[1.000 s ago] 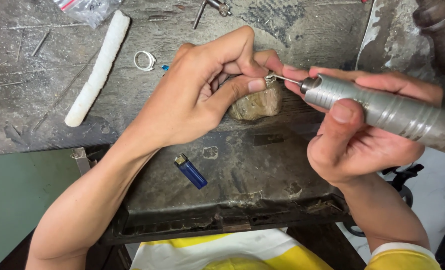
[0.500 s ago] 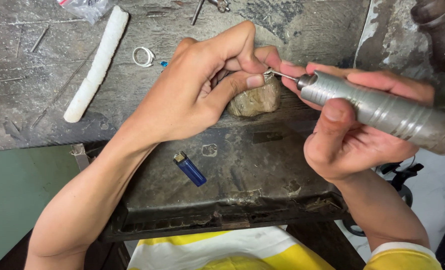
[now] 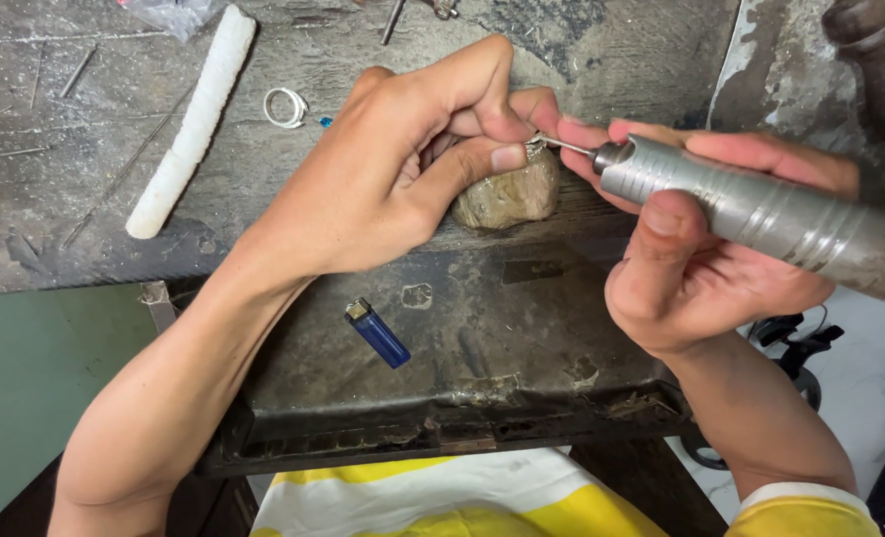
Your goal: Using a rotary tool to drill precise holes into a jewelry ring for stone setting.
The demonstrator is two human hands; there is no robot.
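Pinching a small metal piece (image 3: 537,146) in our left hand (image 3: 402,179) against a worn wooden peg (image 3: 507,194) for support, we grip the grey rotary tool (image 3: 761,214) in our closed right hand (image 3: 701,268), tip at the piece.

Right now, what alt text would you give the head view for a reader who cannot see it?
A left hand pinches a small metal piece against a worn brown wooden peg while the right hand holds a grey metal rotary handpiece with its tip at that piece. A blue lighter, a white stick and a silver ring lie nearby.
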